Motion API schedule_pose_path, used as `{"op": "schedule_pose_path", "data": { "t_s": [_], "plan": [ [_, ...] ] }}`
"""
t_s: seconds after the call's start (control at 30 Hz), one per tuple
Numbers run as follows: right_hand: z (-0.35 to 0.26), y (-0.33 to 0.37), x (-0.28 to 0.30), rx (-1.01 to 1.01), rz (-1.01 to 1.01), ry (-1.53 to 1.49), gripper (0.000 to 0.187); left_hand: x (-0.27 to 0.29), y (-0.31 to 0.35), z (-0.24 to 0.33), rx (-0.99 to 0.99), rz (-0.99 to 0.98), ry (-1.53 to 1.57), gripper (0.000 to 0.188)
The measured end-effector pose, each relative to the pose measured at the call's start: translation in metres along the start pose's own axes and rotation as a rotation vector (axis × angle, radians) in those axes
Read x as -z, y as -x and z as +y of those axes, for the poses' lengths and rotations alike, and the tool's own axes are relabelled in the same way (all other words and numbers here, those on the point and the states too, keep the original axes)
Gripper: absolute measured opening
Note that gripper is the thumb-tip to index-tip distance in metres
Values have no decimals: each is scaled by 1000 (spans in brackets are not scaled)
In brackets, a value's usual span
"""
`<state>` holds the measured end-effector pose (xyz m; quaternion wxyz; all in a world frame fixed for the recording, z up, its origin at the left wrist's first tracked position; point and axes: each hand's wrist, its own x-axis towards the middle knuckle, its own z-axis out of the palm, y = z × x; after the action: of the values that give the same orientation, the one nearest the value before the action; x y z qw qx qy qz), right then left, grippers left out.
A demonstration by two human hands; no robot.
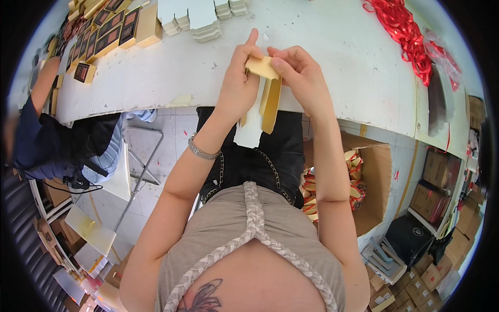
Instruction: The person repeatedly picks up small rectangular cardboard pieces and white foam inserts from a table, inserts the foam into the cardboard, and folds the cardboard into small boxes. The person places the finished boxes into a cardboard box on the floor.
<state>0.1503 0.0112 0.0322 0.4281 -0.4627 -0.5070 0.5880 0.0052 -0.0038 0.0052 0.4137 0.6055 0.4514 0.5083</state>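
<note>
Between my two hands, over the table's near edge, is a partly folded carton (271, 106), gold on some faces and white on others. My left hand (240, 78) grips its upper left side, with the thumb by the top flap. At the upper right, my right hand (304, 75) pinches the same flap between thumb and fingers. The carton's long side panels hang down toward my lap, and its lower end looks unfolded. My palms hide part of its sides.
Stacked white carton blanks (200, 18) lie at the table's far side. Gold boxes with dark windows (109, 39) stand at the far left, near another person's arm (46, 86). Red ribbons (403, 34) lie far right. Below, a cardboard box (377, 182) holds red-and-gold packages.
</note>
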Motion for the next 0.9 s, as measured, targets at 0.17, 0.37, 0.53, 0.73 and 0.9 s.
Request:
{"op": "schedule_pose_path", "data": {
  "t_s": [0.17,0.37,0.53,0.73,0.9],
  "plan": [
    [-5,-4,9,95,-59,479,20,20,-5,2,41,-233,-13,35],
    [14,-11,-13,485,100,1222,7,35,-28,21,-102,-295,-774,20],
    [11,-11,-12,530,90,1285,14,33,-37,25,-204,-266,-1122,11],
    [-3,-34,-10,558,-124,1476,20,30,-57,19,-326,-329,-1232,19],
    [-22,9,-35,921,28,1439,36,61,-33,34,48,-224,-1261,25]
  ]
}}
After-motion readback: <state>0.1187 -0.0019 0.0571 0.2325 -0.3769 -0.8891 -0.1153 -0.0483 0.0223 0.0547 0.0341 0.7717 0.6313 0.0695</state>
